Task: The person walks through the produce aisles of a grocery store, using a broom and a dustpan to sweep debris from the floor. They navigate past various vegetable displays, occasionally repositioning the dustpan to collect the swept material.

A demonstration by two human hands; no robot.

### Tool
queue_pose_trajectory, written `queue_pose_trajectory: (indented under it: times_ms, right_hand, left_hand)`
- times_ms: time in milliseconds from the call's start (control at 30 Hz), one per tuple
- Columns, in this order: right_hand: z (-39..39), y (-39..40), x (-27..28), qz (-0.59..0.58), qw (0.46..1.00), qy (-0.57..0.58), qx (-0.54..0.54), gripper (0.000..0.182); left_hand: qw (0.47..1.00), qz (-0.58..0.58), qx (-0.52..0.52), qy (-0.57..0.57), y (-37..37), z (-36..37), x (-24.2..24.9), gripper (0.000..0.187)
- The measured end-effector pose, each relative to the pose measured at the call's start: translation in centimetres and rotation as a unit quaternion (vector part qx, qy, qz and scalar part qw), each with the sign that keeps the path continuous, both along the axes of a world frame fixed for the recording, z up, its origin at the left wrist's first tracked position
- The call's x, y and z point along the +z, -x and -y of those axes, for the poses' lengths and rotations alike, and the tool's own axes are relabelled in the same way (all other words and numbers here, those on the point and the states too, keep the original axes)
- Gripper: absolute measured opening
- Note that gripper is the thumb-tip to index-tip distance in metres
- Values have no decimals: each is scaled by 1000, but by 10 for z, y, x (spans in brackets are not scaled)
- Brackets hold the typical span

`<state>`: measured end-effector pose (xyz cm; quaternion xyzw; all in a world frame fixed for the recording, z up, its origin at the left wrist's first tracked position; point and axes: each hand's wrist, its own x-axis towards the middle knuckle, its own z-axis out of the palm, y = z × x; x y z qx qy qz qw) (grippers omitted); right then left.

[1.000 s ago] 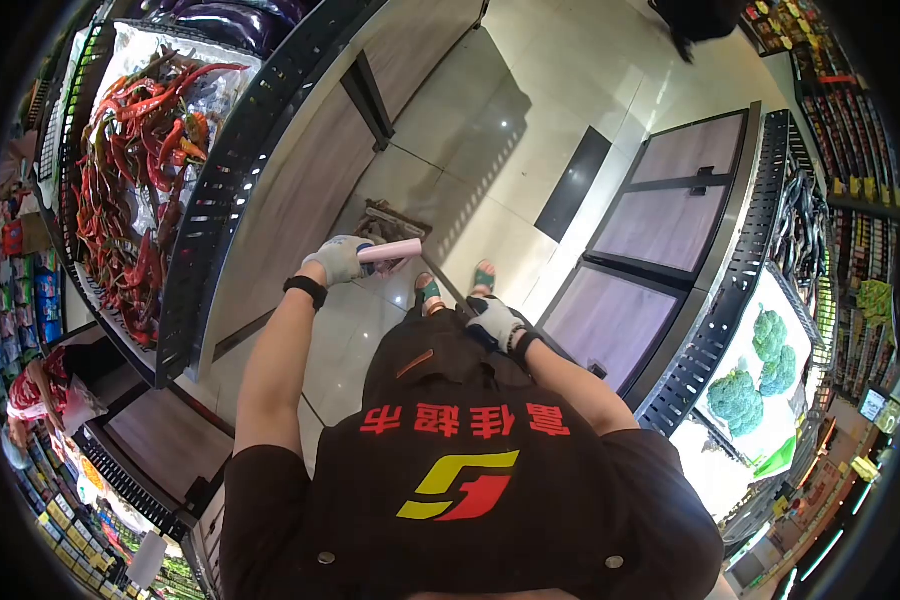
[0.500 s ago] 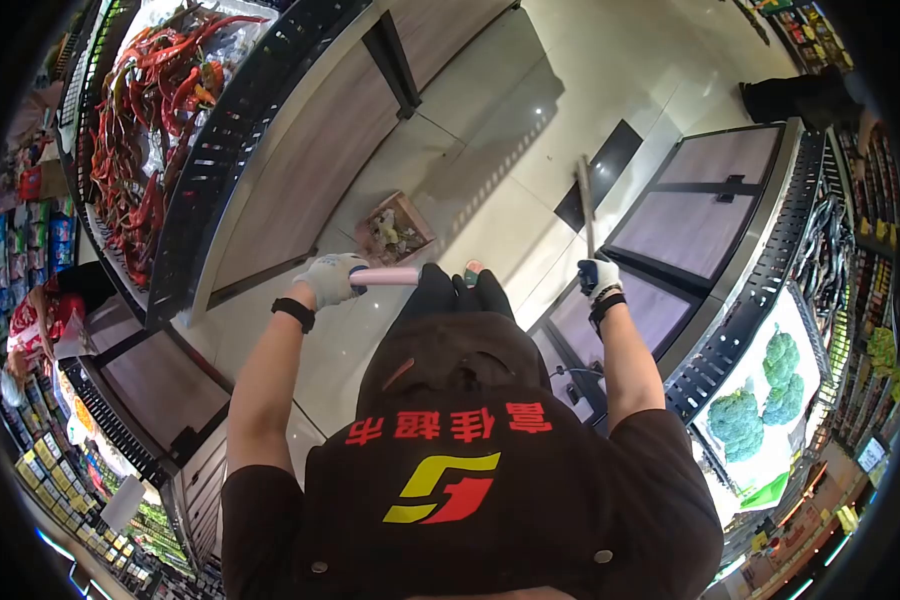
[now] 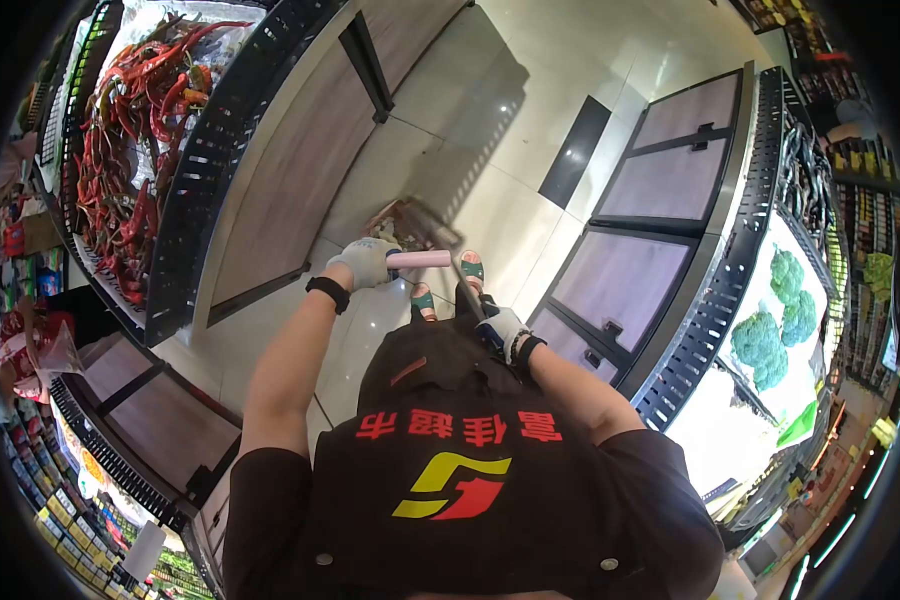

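Note:
My left hand, in a white glove [image 3: 366, 262], is wrapped round a pink handle [image 3: 420, 259]. Just beyond it, near the floor, lies a brownish box-like container [image 3: 438, 228] with pale scraps, partly hidden by the glove and blurred. My right hand, also gloved [image 3: 503, 328], grips a thin dark stick [image 3: 469, 288] in front of the dark apron [image 3: 440, 400]. The stick slants forward past the end of the pink handle; its far end cannot be made out.
Red chillies [image 3: 130, 150] fill a display at the left; broccoli [image 3: 770, 320] lies on the right one. Low wood-panelled cabinets [image 3: 620, 275] flank the tiled floor [image 3: 510, 190]. My green sandals [image 3: 472, 266] show below. A person in red [image 3: 25, 345] is at the far left.
My right hand has moved inward and down from the right with the stick. My left hand has shifted right and slightly up with the pink handle. The container appears slightly further right.

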<state>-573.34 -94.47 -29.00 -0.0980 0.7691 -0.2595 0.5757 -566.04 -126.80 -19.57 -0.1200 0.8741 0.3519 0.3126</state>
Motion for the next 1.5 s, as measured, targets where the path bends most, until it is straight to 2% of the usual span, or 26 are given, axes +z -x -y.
queue_pose_trajectory:
  times_ms: [67,133,167,200,267,300,333,400,567,633,700,767,867,933,1000,1033,1067,1133,1167,1200,1233,1267,1300,1367,1467,1500]
  right_hand:
    - [1,-1,9,19,998,37,49,31]
    - [5,-3,34,-54,991,57,111,29]
    - [9,1,61,3,997,54,52,27]
    - [-5,4,45,76,997,27,-13,32]
    - [1,22,74,97,992,51,-65,41]
    - [5,34,71,69,996,56,-13,46]
    - [12,41,66,32,998,46,-28,52]
    - [38,65,58,34,997,-2,-73,43]
    - [120,137,2,-19,997,-40,-65,4]
    - [137,136,-14,-21,992,-64,-105,8]
    - [127,114,-54,-101,989,-67,82,14]
    - [96,82,-79,-143,978,-34,149,27]
    - [60,22,-57,-153,974,32,163,43]
    - [59,7,-18,-98,960,-30,260,47]
    - [53,-7,-15,-48,969,-28,241,39]
    - [57,-8,3,-104,953,55,280,38]
    - [53,-7,-10,-112,937,70,322,38]
    - [52,4,-12,-129,937,37,323,35]
    - [52,7,-16,-142,935,-12,326,37]
    - [47,18,-33,-168,918,6,359,39]
    - [42,29,-43,-129,936,19,327,36]
    - [55,39,15,-97,943,63,311,39]
    - [52,52,-4,-128,916,39,377,40]
    - [73,78,61,-110,928,46,352,42]
    - [73,128,80,-99,942,23,319,51]
    - [62,149,56,-89,954,78,275,53]
  left_hand:
    - [1000,2,5,-4,-3,-2,-1,24]
    - [999,2,15,41,-13,-2,5,26]
    - [998,-28,20,44,-24,-1,2,27]
    - [999,-9,20,33,-33,3,0,28]
    - [998,2,48,29,-52,4,4,26]
    - [995,-32,84,33,-65,3,0,23]
    - [994,-31,93,36,-72,2,1,23]
    - [988,-25,151,32,-83,1,3,22]
    - [975,-5,221,24,-84,3,13,22]
    - [974,-53,219,28,-84,8,6,22]
    - [974,-45,222,20,-81,15,2,23]
    - [971,-49,235,19,-75,18,5,23]
    - [973,-45,226,7,-77,23,-1,22]
    - [972,-40,230,-11,-80,23,-3,23]
    - [972,-35,233,-25,-86,21,-7,23]
    - [973,-59,223,-15,-88,18,-11,24]
    - [973,-86,213,-3,-90,16,-16,25]
    - [965,-129,223,48,-96,14,-35,33]
    - [964,-93,240,63,-87,12,-1,36]
    - [961,-111,244,74,-87,14,-4,37]
    - [956,-142,245,82,-88,16,-14,36]
    - [952,-119,277,55,-79,16,-5,34]
    - [947,-114,298,48,-70,16,-1,31]
    - [946,-148,284,55,-47,19,13,30]
    - [942,-167,286,50,-4,21,23,31]
    - [928,-210,299,73,8,21,17,30]
